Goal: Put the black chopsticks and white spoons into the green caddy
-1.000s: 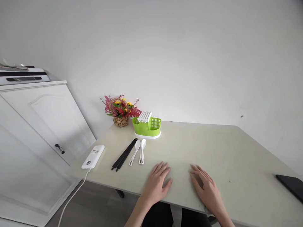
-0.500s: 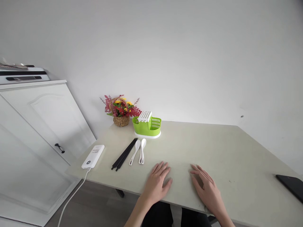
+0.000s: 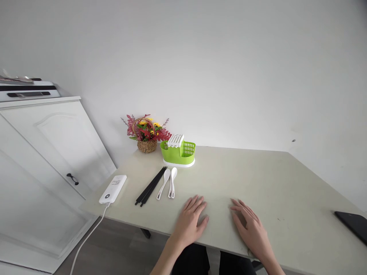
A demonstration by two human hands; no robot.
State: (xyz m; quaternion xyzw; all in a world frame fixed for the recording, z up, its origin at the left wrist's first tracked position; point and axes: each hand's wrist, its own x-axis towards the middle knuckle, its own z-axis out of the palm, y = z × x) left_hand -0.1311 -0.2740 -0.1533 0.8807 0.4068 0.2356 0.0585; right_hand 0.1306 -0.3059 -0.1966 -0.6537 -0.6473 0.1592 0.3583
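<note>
My left hand (image 3: 190, 220) lies flat on the beige table (image 3: 258, 179) near its front edge, fingers stretched out, holding nothing. My right hand (image 3: 250, 227) rests flat beside it, a little to the right, also empty. Ahead and to the left of my left hand lie two white spoons (image 3: 169, 183) side by side and a bundle of black chopsticks (image 3: 151, 186). Behind them stands a green cutlery holder (image 3: 179, 151) with a white slotted insert on a white base.
A white power bank (image 3: 113, 190) with a cable hanging off the edge lies at the table's left corner. A flower basket (image 3: 146, 131) stands by the wall. A black phone (image 3: 353, 224) lies at the right edge. A white cabinet (image 3: 43, 160) stands left.
</note>
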